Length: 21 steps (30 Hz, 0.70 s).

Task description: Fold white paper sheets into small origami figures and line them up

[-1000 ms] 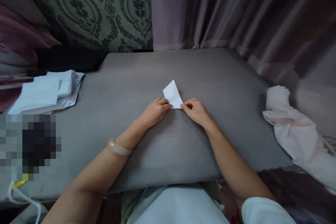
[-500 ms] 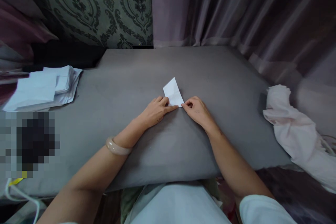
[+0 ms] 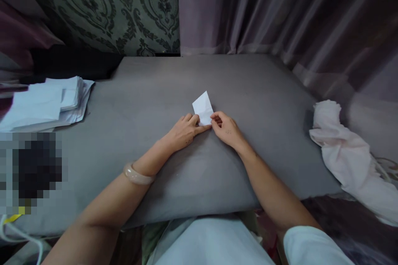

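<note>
A small folded piece of white paper (image 3: pixel 202 107) lies on the grey-covered table (image 3: pixel 155 87), its pointed tip away from me. My left hand (image 3: pixel 185 131) presses on its lower left side, fingers curled and the thumb laid along the near edge. At the paper's lower right corner, my right hand (image 3: pixel 225 129) has thumb and fingertips pinched together on the edge. The fingers cover that corner, so the fold beneath them is hidden. On my left forearm sits a pale bangle (image 3: pixel 138 174).
Stacked white papers (image 3: pixel 40 101) lie at the left, with a black cloth (image 3: pixel 74 64) behind them. A bunched pale cloth (image 3: pixel 345 145) rests along the right edge. A white cable (image 3: pixel 27 236) hangs at the lower left. Curtains (image 3: pixel 211 12) stand behind the table.
My right hand has shifted slightly left and now covers the paper's lower right corner, which showed before. My left hand keeps its place on the paper. The view has turned slightly.
</note>
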Motion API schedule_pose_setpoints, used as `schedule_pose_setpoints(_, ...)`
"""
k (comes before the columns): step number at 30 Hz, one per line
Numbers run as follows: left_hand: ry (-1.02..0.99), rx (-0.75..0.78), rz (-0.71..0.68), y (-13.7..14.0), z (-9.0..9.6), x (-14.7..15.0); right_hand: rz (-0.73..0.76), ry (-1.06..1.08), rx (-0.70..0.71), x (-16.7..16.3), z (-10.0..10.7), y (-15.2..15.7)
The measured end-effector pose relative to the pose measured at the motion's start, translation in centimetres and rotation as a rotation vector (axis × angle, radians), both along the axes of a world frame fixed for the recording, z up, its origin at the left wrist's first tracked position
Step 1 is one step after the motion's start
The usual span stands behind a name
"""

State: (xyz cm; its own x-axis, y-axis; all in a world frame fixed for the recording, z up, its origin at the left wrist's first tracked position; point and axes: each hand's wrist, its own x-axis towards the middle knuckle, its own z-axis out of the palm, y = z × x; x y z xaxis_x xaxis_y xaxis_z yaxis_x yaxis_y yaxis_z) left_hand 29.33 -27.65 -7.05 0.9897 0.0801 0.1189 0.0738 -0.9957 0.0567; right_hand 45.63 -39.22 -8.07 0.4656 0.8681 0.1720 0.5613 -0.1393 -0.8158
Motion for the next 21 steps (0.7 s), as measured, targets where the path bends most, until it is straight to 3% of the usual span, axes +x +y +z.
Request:
schedule_pose_setpoints(8, -0.081, -0.254, -0.023, 0.6, 0.8, -1.7, -0.108, -0.108, -0.113, -1.4, 0.1, 0.4)
schedule_pose_setpoints(14, -0.113, -0.222, -0.023, 0.2, 1.0, -1.6, -0.158, -0.254, -0.171, -2.4, 0.1, 1.1)
schedule_pose_setpoints(21, -0.096, -0.229, -0.028, 0.3, 0.9, -1.6, -0.141, -0.048, -0.163, -1.3, 0.0, 0.7)
